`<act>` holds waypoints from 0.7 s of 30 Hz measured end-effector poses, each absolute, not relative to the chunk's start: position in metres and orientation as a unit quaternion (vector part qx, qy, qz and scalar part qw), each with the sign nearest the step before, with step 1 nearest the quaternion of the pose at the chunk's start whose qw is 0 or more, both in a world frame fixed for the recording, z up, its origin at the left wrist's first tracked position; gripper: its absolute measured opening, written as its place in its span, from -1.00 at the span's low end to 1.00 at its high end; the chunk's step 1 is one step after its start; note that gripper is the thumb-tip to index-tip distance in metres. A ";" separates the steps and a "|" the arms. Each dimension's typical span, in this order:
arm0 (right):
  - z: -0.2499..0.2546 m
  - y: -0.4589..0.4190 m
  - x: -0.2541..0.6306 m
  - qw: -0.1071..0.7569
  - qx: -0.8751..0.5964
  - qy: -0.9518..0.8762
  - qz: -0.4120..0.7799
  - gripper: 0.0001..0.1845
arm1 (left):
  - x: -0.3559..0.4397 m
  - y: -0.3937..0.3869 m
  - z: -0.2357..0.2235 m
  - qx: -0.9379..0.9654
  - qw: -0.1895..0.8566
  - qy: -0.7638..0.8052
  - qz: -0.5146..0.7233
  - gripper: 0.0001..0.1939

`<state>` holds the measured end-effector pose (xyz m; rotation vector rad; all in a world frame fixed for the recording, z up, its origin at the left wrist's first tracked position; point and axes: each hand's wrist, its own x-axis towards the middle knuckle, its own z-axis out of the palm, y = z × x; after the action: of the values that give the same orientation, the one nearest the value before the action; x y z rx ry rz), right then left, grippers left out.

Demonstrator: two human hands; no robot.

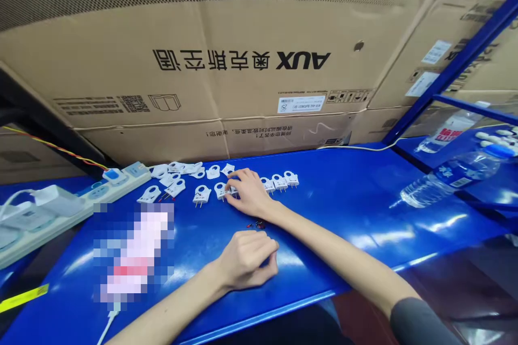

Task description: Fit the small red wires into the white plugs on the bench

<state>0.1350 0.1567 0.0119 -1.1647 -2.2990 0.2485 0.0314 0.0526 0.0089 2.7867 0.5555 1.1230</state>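
Note:
Several white two-pin plugs with ring-shaped handles lie along the back of the blue table, among them a single plug (201,194) at the left of the front row. My right hand (251,192) reaches over this row, its fingers bent around a white plug (233,190) that they partly hide. Nearer to me, my left hand (250,260) rests on the table, curled into a loose fist; what it holds, if anything, is hidden. Between my two hands lies a small pile of tiny red and dark parts (258,224).
Power strips (99,191) with adapters run along the left side. A blurred pink-white object (135,253) with a cable lies left of my hands. A water bottle (449,178) lies at the right, by the blue shelf frame. Cardboard (243,21) walls the back.

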 end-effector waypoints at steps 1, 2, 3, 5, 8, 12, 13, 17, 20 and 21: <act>0.011 0.156 0.136 0.273 -0.435 -0.853 0.093 -0.91 | 0.031 0.052 0.009 0.912 0.042 0.182 0.366 -0.81; 0.010 0.155 0.136 0.273 -0.437 -0.852 0.093 -0.90 | 0.031 0.052 0.009 0.912 0.040 0.183 0.364 -0.81; 0.009 0.154 0.137 0.274 -0.438 -0.851 0.094 -0.89 | 0.031 0.052 0.010 0.913 0.040 0.184 0.363 -0.80; 0.009 0.152 0.138 0.277 -0.440 -0.849 0.096 -0.86 | 0.031 0.052 0.010 0.913 0.038 0.185 0.362 -0.80; 0.012 0.150 0.135 0.284 -0.438 -0.848 0.095 -0.83 | 0.031 0.052 0.010 0.913 0.038 0.183 0.363 -0.79; 0.019 0.154 0.125 0.283 -0.419 -0.858 0.090 -0.81 | 0.031 0.052 0.010 0.909 0.037 0.179 0.374 -0.80; 0.020 0.156 0.121 0.279 -0.410 -0.864 0.088 -0.80 | 0.031 0.051 0.010 0.908 0.037 0.178 0.378 -0.80; 0.021 0.163 0.105 0.247 -0.371 -0.892 0.080 -0.76 | 0.030 0.051 0.010 0.898 0.039 0.184 0.397 -0.80; 0.018 0.163 0.094 0.231 -0.355 -0.903 0.073 -0.80 | 0.030 0.052 0.011 0.892 0.045 0.191 0.407 -0.80; 0.018 0.163 0.091 0.229 -0.353 -0.904 0.072 -0.83 | 0.030 0.052 0.011 0.890 0.048 0.192 0.410 -0.80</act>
<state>0.0907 0.1629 0.0180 -0.9708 -2.4899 0.1978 0.0295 0.0517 0.0114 2.7144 0.5859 1.2493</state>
